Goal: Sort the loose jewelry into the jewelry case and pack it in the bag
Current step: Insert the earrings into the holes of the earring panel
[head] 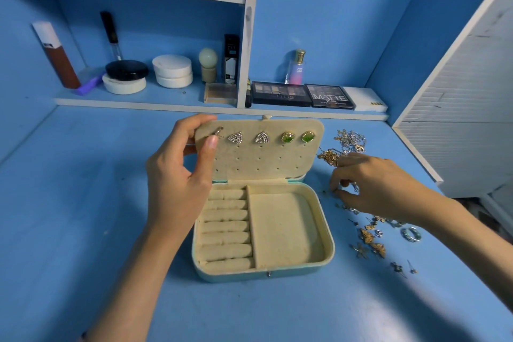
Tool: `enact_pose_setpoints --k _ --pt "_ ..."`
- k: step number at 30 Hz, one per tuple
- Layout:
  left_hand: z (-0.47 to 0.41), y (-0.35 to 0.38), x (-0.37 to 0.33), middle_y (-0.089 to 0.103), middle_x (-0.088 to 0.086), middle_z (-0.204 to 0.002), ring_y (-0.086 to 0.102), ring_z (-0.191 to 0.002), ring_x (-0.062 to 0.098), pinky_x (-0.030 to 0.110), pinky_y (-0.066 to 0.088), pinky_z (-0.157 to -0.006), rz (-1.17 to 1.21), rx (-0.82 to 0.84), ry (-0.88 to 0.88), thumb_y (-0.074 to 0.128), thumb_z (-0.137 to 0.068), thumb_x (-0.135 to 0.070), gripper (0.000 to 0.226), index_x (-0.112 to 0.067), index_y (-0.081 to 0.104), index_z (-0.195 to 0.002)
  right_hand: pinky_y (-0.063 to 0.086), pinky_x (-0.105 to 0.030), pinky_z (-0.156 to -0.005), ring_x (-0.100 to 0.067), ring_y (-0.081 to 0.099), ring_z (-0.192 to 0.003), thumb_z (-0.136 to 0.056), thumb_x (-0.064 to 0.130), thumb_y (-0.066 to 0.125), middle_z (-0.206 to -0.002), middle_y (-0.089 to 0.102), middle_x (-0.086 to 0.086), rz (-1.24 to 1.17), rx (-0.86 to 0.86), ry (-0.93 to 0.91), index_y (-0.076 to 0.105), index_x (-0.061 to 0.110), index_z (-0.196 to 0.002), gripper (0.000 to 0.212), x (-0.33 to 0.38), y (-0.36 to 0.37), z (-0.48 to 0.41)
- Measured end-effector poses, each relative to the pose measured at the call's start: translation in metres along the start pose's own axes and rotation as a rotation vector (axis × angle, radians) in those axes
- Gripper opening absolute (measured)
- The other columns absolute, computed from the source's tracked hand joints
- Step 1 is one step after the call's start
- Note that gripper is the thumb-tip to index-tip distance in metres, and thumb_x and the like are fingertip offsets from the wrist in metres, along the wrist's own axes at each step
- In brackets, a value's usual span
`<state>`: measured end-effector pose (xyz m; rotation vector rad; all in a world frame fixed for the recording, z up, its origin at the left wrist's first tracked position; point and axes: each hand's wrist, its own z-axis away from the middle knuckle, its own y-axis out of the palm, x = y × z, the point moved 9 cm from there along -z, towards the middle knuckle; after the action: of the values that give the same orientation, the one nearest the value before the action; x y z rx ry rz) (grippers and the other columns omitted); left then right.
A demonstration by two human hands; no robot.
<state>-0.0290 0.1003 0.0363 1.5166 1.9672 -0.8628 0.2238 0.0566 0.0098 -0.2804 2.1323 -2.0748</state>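
Observation:
An open teal jewelry case [330, 244] with beige lining lies on the blue desk. Its raised earring panel [263, 161] carries two triangular studs [235, 138], two green studs [288, 137] and one more earring at the left end. My left hand [177, 175] grips the panel's left edge, thumb on its front. My right hand [374, 186] is over the loose jewelry [372, 236] to the right of the case, fingertips pinching a small piece [337, 191] on the desk. A tangle of chains [344, 144] lies behind that hand. No bag is in view.
Behind the case a low shelf holds eyeshadow palettes [302, 94], a perfume bottle [296, 68], round jars [172, 71] and a foundation bottle [57, 55]. A white louvred panel [466, 108] closes off the right side. A silver ring [410, 234] lies near my right forearm.

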Motion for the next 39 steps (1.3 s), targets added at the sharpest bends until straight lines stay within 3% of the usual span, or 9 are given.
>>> enact_pose_setpoints --k 6,11,16,21,26,33,39 --pt "0.0 0.0 0.0 0.062 -0.022 -0.1 0.062 -0.087 -0.002 0.021 0.052 -0.083 -0.005 -0.003 0.003 0.057 -0.093 -0.016 0.022 -0.026 0.057 -0.112 0.045 -0.029 -0.06 -0.006 0.043 -0.08 -0.087 0.027 0.06 -0.078 0.047 0.013 0.01 -0.017 0.004 0.069 0.027 -0.089 0.009 0.0 0.001 0.0" --pt "0.0 0.0 0.001 0.062 -0.023 -0.1 0.061 -0.086 -0.003 0.019 0.051 -0.083 0.002 -0.007 0.0 0.057 -0.093 -0.015 0.022 -0.026 0.057 -0.111 0.027 -0.014 -0.052 -0.003 0.038 -0.076 -0.083 0.036 0.064 -0.075 0.046 0.016 0.009 -0.037 -0.018 0.067 0.027 -0.083 0.009 0.004 0.0 0.001" --pt "0.0 0.0 0.0 0.062 -0.022 -0.101 0.062 -0.088 -0.003 0.019 0.051 -0.083 0.0 0.0 0.004 0.057 -0.093 -0.015 0.021 -0.025 0.057 -0.111 0.042 -0.026 -0.059 -0.002 0.039 -0.079 -0.086 0.033 0.061 -0.079 0.051 0.014 -0.001 -0.029 0.003 0.069 0.027 -0.088 0.01 0.005 0.003 0.0" --pt "0.0 0.0 0.001 0.062 -0.022 -0.101 0.063 -0.088 0.0 0.022 0.052 -0.083 0.0 -0.002 0.002 0.057 -0.093 -0.015 0.022 -0.026 0.057 -0.112 0.046 -0.028 -0.063 -0.003 0.047 -0.08 -0.086 0.029 0.059 -0.082 0.052 0.016 -0.017 0.01 0.035 0.068 0.028 -0.09 0.01 0.002 0.007 -0.001" --pt "0.0 0.0 0.001 0.061 -0.024 -0.1 0.062 -0.087 -0.003 0.021 0.052 -0.082 -0.006 -0.001 0.006 0.057 -0.093 -0.015 0.022 -0.027 0.056 -0.112 0.044 -0.025 -0.065 -0.004 0.049 -0.078 -0.085 0.029 0.06 -0.086 0.055 0.013 -0.044 0.036 0.061 0.068 0.028 -0.092 0.01 -0.003 0.007 0.001" --pt "0.0 0.0 0.0 0.061 -0.022 -0.099 0.06 -0.085 -0.007 0.018 0.051 -0.082 -0.013 -0.004 0.01 0.057 -0.092 -0.014 0.022 -0.026 0.056 -0.11 0.043 -0.025 -0.058 -0.006 0.047 -0.071 -0.082 0.024 0.064 -0.077 0.052 0.014 -0.048 -0.012 0.047 0.066 0.025 -0.081 0.003 0.0 0.004 0.002" --pt "0.0 0.0 0.001 0.061 -0.022 -0.098 0.06 -0.086 -0.007 0.018 0.051 -0.082 -0.015 -0.003 0.011 0.057 -0.093 -0.014 0.021 -0.026 0.056 -0.111 0.03 -0.017 -0.051 -0.006 0.043 -0.073 -0.082 0.025 0.063 -0.074 0.047 0.015 0.014 -0.035 0.021 0.069 0.027 -0.083 0.007 0.0 0.004 0.003"
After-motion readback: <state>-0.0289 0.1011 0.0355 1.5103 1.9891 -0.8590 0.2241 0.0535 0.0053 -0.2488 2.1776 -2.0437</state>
